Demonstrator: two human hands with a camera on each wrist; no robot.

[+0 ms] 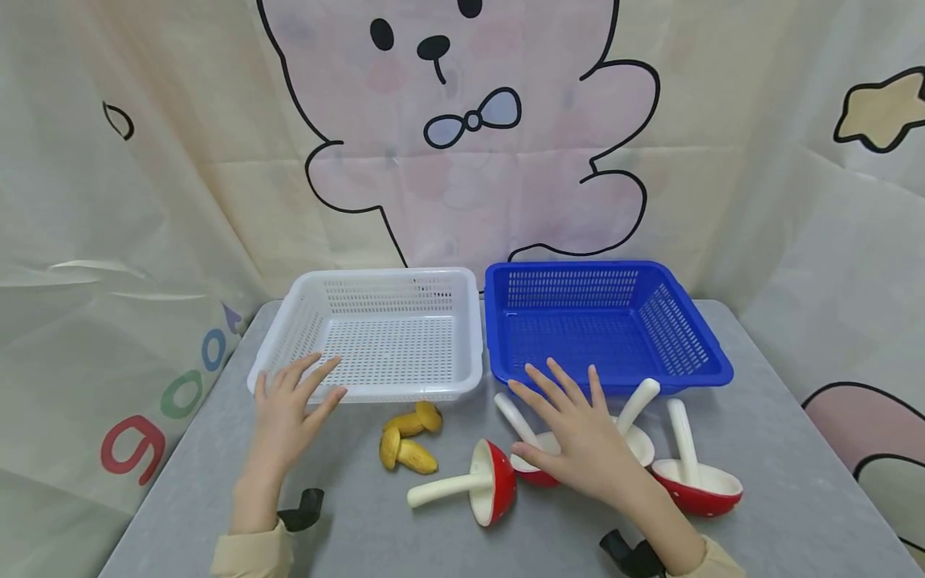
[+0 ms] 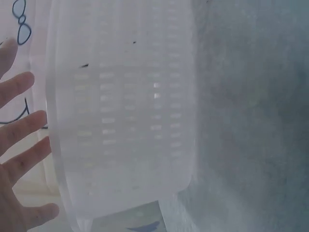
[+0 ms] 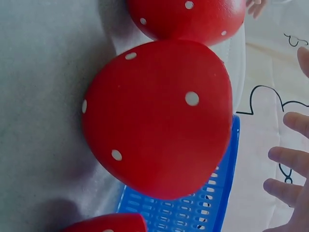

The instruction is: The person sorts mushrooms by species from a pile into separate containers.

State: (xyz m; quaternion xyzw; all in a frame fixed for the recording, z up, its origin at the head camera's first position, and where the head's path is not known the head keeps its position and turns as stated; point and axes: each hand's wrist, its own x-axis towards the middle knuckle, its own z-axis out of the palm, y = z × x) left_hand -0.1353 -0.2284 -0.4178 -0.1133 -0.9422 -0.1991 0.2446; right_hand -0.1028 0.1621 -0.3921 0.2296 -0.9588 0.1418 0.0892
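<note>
My left hand (image 1: 285, 421) hovers with spread fingers at the front left corner of the white basket (image 1: 364, 393) and holds nothing. Fingers spread and holding nothing, my right hand (image 1: 581, 441) is over the toy mushrooms in front of the blue basket (image 1: 694, 341). One red-capped mushroom (image 1: 494, 486) lies on its side, its pale stem pointing left. Another red mushroom (image 1: 697, 490) sits cap down at the right, stem up. More of them are partly hidden by the right hand; a white-dotted red cap (image 3: 159, 121) fills the right wrist view. Two small yellow mushrooms (image 1: 415, 456) lie left of these.
Both baskets stand side by side at the back of the grey table (image 1: 376, 538). Behind them hangs a curtain (image 1: 708, 160) with a cartoon bear, and more curtain closes off both sides. Black wrist mounts (image 1: 302, 510) stick out by the sleeves.
</note>
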